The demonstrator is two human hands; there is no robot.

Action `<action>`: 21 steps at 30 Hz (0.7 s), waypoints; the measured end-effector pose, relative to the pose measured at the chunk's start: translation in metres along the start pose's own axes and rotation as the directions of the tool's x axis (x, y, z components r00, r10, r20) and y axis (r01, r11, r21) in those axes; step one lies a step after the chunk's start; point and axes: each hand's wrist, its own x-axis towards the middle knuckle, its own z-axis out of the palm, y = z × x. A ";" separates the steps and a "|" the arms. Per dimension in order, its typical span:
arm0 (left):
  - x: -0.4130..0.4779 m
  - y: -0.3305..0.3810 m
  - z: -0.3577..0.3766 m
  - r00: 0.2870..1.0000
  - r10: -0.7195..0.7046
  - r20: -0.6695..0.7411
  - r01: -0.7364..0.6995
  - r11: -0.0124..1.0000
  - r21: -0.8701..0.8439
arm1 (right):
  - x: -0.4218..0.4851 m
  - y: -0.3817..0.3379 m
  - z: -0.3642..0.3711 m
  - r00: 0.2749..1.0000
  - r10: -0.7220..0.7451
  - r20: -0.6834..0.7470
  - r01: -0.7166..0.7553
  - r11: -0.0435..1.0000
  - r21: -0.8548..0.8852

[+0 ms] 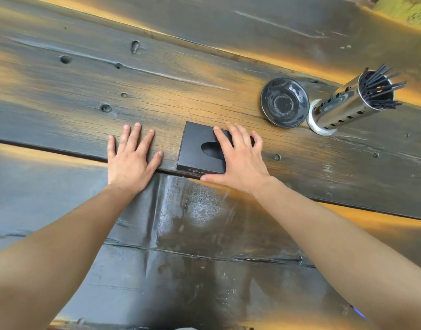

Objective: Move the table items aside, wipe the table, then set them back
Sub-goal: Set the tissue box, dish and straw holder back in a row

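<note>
A square black tissue box point(195, 151) with an oval slot on top sits on the dark wooden table point(204, 72), near the middle. My right hand point(238, 158) covers its right side, fingers over the far edge and thumb at the near corner. My left hand point(130, 156) lies flat on the wood just left of the box, fingers spread, holding nothing. A small black saucer point(284, 102) rests to the right, touching a perforated steel holder point(342, 106) filled with black chopsticks.
The table is made of wide dark planks with knots and gaps. The near plank point(192, 222) looks shiny and damp. A yellow-green surface point(404, 8) shows at the far right corner.
</note>
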 end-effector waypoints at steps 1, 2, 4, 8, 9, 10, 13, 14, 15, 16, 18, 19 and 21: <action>-0.006 0.001 0.000 0.999 -0.026 -0.031 0.024 0.998 -0.051 | -0.002 0.002 -0.003 1.000 0.003 -0.013 -0.002 1.000 0.019; -0.015 0.004 0.000 0.996 -0.058 -0.061 0.051 0.994 -0.102 | -0.005 0.005 -0.005 0.999 0.010 -0.035 -0.008 0.999 0.041; -0.039 0.016 0.002 0.989 -0.109 -0.102 0.089 0.980 -0.178 | -0.011 0.016 -0.011 0.995 0.043 -0.087 -0.035 0.995 0.094; -0.100 0.064 0.019 0.974 -0.187 -0.125 0.145 0.947 -0.286 | -0.027 0.054 -0.015 0.967 0.194 -0.164 -0.159 0.965 0.209; -0.113 0.079 0.024 0.974 -0.195 -0.117 0.154 0.943 -0.296 | -0.031 0.066 -0.014 0.956 0.241 -0.169 -0.199 0.952 0.232; -0.125 0.095 0.030 0.975 -0.197 -0.105 0.158 0.941 -0.300 | -0.033 0.079 -0.012 0.942 0.292 -0.164 -0.245 0.935 0.258; -0.150 0.147 0.042 0.978 -0.195 -0.070 0.163 0.935 -0.316 | -0.037 0.113 -0.004 0.891 0.442 -0.103 -0.377 0.847 0.373; -0.153 0.165 0.046 0.978 -0.202 -0.050 0.175 0.930 -0.323 | -0.035 0.123 -0.003 0.873 0.482 -0.076 -0.411 0.810 0.419; -0.155 0.182 0.050 0.977 -0.213 -0.025 0.194 0.926 -0.325 | -0.033 0.132 0.000 0.854 0.519 -0.046 -0.443 0.769 0.461; -0.154 0.198 0.054 0.974 -0.228 -0.003 0.215 0.923 -0.320 | -0.030 0.140 0.001 0.834 0.552 -0.019 -0.471 0.728 0.498; -0.150 0.222 0.061 0.962 -0.270 0.032 0.267 0.919 -0.290 | -0.021 0.153 0.005 0.794 0.607 0.018 -0.507 0.647 0.570; -0.146 0.231 0.064 0.954 -0.298 0.044 0.298 0.916 -0.269 | -0.016 0.158 0.007 0.777 0.629 0.033 -0.514 0.604 0.609; -0.141 0.240 0.070 0.936 -0.348 0.058 0.352 0.914 -0.200 | -0.006 0.165 0.007 0.742 0.666 0.074 -0.522 0.506 0.686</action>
